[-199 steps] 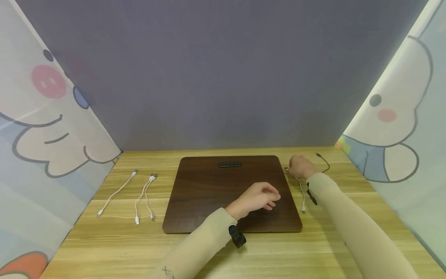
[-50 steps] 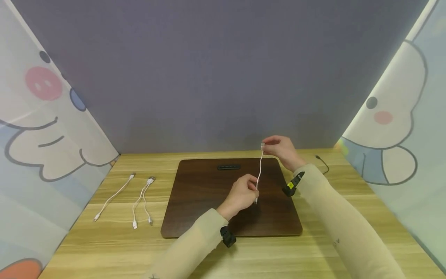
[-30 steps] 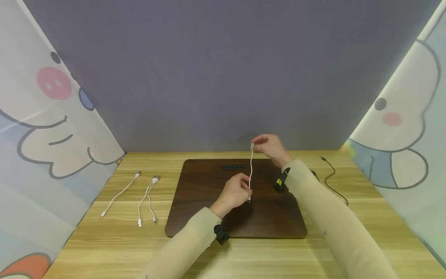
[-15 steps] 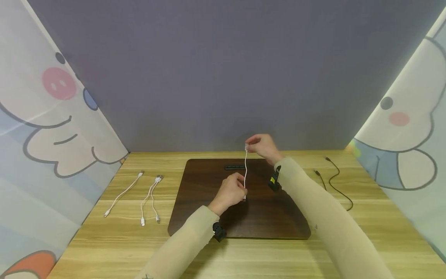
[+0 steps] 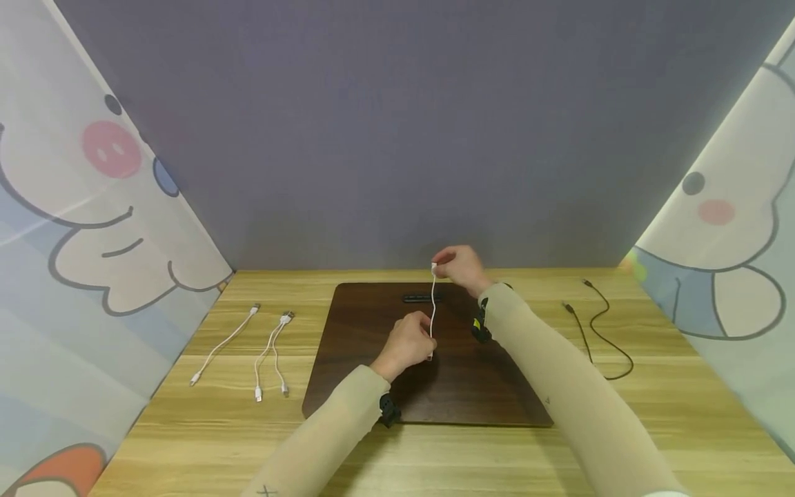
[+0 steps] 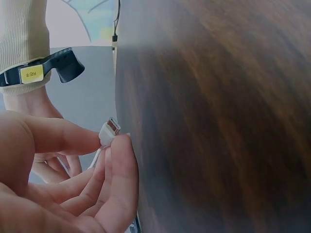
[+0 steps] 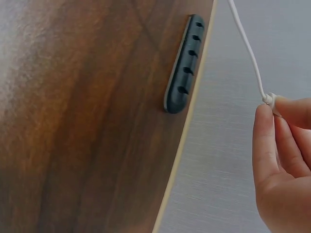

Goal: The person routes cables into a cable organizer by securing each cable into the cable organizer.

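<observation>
A short white USB cable (image 5: 433, 297) is stretched between both hands above a dark brown wooden board (image 5: 366, 345). My left hand (image 5: 406, 345) pinches its near end; in the left wrist view the white connector (image 6: 108, 133) sticks out between thumb and forefinger, its metal opening bare. My right hand (image 5: 462, 268) pinches the far end, higher up and close to the board's back edge. In the right wrist view that plug is mostly hidden by the fingertips. Below the cable, a black cable holder (image 7: 183, 68) with several slots lies along the board's back edge, apart from both hands.
On the left of the wooden table (image 5: 205, 442) lie a white cable (image 5: 223, 344) and a white split cable (image 5: 273, 352) with two lower ends. A black cable (image 5: 599, 331) lies bent on the right. A grey panel (image 5: 397, 138) stands behind the table.
The right hand picked up the white cable from right of the board, and the left hand took its other end. Since then both have shifted left with it, the right hand slightly lower now.
</observation>
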Demonstrator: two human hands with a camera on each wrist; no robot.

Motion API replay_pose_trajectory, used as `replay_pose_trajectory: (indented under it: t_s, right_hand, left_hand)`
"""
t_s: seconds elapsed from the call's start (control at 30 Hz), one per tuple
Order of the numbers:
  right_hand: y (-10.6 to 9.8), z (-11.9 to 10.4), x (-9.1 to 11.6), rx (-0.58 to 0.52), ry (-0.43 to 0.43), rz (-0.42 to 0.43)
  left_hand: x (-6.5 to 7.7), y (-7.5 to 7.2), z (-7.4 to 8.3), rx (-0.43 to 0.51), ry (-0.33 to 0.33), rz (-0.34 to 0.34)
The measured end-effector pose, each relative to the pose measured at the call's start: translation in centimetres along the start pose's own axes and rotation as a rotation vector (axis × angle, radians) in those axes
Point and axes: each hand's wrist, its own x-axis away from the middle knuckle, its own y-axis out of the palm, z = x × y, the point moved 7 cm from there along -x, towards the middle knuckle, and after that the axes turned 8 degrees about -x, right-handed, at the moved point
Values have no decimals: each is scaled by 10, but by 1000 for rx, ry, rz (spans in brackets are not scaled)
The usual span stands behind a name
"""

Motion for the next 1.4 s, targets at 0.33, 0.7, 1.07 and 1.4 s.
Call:
replay_pose_trajectory:
  t_s: [0.33, 0.7, 1.07, 1.4]
  right_hand:
    - [6, 14, -3, 127, 21, 30]
    - [6, 28, -7, 214, 22, 27]
    - [14, 32, -8, 286, -15, 18]
    - [18, 34, -11, 335, -22, 17]
  left_hand:
    - [-1, 1, -2, -59, -10, -3]
    - [-2, 3, -2, -104, -1, -15]
    - [-1, 4, -4, -179, -12, -25]
    - [-3, 6, -5, -217, -9, -33]
